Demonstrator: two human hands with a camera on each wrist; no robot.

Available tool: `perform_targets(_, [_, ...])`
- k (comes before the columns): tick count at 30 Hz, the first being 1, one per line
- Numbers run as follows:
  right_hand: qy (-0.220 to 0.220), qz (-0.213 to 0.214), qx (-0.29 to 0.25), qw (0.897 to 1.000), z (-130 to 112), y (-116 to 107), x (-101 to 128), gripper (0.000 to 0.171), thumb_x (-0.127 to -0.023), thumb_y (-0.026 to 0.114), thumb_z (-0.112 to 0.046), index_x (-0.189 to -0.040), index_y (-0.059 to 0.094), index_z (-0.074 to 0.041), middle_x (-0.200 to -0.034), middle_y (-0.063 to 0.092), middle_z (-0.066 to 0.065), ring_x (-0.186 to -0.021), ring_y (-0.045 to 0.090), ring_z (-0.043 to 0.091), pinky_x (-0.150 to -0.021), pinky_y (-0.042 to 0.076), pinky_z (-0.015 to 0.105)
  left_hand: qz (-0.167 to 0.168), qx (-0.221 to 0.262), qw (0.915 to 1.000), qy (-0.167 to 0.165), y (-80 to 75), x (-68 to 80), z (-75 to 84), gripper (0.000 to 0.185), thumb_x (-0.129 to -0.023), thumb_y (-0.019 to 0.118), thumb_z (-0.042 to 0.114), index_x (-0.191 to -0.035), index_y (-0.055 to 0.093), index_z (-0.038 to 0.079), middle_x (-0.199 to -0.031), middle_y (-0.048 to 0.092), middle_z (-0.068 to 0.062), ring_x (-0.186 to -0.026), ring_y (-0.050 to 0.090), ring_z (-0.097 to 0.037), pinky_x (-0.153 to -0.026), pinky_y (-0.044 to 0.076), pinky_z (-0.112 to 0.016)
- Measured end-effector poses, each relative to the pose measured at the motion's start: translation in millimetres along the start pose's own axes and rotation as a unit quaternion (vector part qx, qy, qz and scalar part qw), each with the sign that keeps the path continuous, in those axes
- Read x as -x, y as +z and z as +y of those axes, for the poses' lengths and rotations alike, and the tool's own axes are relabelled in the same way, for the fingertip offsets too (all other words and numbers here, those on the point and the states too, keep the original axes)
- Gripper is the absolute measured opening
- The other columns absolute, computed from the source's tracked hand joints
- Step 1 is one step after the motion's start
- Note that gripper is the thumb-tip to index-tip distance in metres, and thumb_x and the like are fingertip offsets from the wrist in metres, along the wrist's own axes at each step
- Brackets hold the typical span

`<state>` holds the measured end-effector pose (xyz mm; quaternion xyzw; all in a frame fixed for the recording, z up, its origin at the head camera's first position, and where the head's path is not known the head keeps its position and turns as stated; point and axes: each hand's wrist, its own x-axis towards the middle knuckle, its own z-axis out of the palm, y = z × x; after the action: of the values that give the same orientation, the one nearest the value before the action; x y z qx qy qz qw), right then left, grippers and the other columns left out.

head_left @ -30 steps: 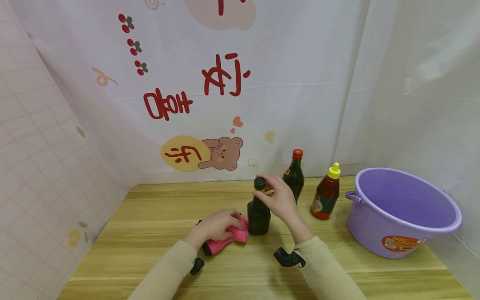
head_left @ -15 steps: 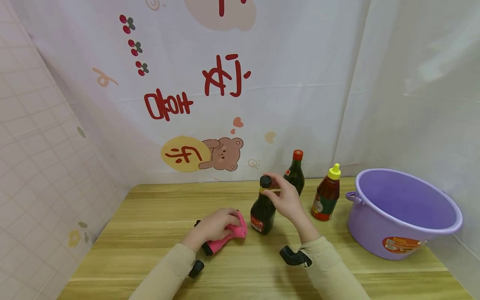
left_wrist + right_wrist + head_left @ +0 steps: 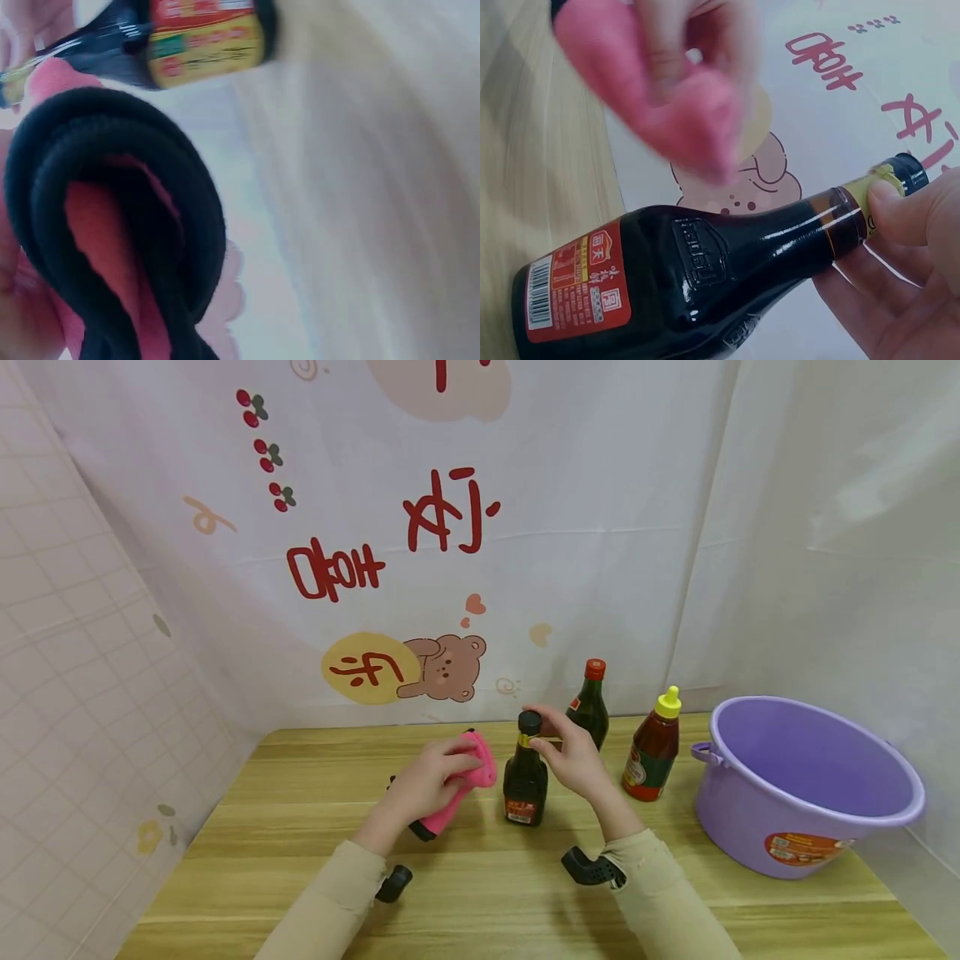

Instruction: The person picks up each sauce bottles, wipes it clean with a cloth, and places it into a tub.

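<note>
A dark sauce bottle (image 3: 524, 781) with a black cap stands upright on the wooden table (image 3: 300, 827); the same bottle (image 3: 690, 277) fills the right wrist view and shows in the left wrist view too (image 3: 187, 37). My right hand (image 3: 572, 756) pinches its neck just under the cap. My left hand (image 3: 427, 783) holds a pink cloth with black trim (image 3: 468, 777), raised off the table just left of the bottle. The cloth (image 3: 112, 225) is blurred in the left wrist view and appears beside the bottle's shoulder in the right wrist view (image 3: 660, 105).
Behind the right hand stand a green bottle with a red cap (image 3: 588, 706) and a red sauce bottle with a yellow cap (image 3: 652, 747). A purple basin (image 3: 806, 781) sits at the right. A printed curtain hangs along the table's far edge.
My left hand has lifted the pink cloth off the table and brought it up toward the bottle. The bottle has turned so its red label faces me, and it has shifted slightly right.
</note>
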<state>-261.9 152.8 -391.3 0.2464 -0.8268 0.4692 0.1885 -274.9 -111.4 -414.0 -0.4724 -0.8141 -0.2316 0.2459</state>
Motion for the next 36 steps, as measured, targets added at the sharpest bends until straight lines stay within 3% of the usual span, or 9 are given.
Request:
perform_targets(5, [0.015,-0.025,-0.002,1.0,0.9,-3.2,-0.8,0.052,-0.092,0.066,0.003,-0.14,0.054,-0.011,-0.111,0.067,0.013,-0.101,0.067,0.029,-0.081,0.056,0.045,0.064,-0.004,0.9977,0.02,-14.8,-17.5,8.5,0.027,-0.079,0.081,0.002,-0.104,0.077,0.011,-0.121,0.065,-0.014,-0.114,0.06,-0.031,-0.094,0.051,-0.045])
perform_targets(10, [0.026,-0.044,-0.016,0.999,1.3,-4.7,-1.7,0.051,-0.094,0.064,0.002,-0.141,0.053,-0.013,-0.112,0.067,0.013,-0.103,0.067,0.03,-0.083,0.056,0.046,0.072,-0.016,0.9967,0.035,-24.5,-31.8,18.9,0.027,-0.08,0.082,0.005,-0.105,0.078,0.012,-0.122,0.066,-0.012,-0.115,0.06,-0.03,-0.097,0.047,-0.045])
perform_targets(15, [0.028,-0.053,-0.019,0.998,0.6,-4.6,-2.0,0.05,-0.095,0.063,0.0,-0.141,0.053,-0.016,-0.11,0.068,0.011,-0.104,0.066,0.029,-0.084,0.055,0.047,0.082,-0.025,0.9946,0.059,-23.5,-41.0,27.2,0.027,-0.079,0.083,0.005,-0.104,0.077,0.013,-0.121,0.065,-0.013,-0.112,0.061,-0.031,-0.093,0.05,-0.041])
perform_targets(20, [0.027,-0.054,-0.016,0.998,-0.3,-4.3,-1.6,0.049,-0.095,0.063,-0.001,-0.141,0.053,-0.016,-0.111,0.069,0.01,-0.104,0.066,0.029,-0.084,0.055,0.047,0.076,-0.024,0.9953,0.055,-14.4,-42.9,29.5,0.026,-0.08,0.082,0.005,-0.104,0.078,0.015,-0.122,0.065,-0.012,-0.109,0.06,-0.031,-0.085,0.054,-0.036])
perform_targets(36, [0.033,-0.054,-0.02,0.998,-2.8,-2.9,-0.5,0.05,-0.095,0.063,-0.001,-0.142,0.053,-0.015,-0.112,0.069,0.012,-0.105,0.066,0.029,-0.087,0.054,0.049,0.03,-0.008,0.9991,0.029,1.5,-32.0,27.8,0.022,-0.08,0.082,0.006,-0.099,0.078,0.016,-0.12,0.066,-0.011,-0.108,0.06,-0.031,-0.088,0.053,-0.04])
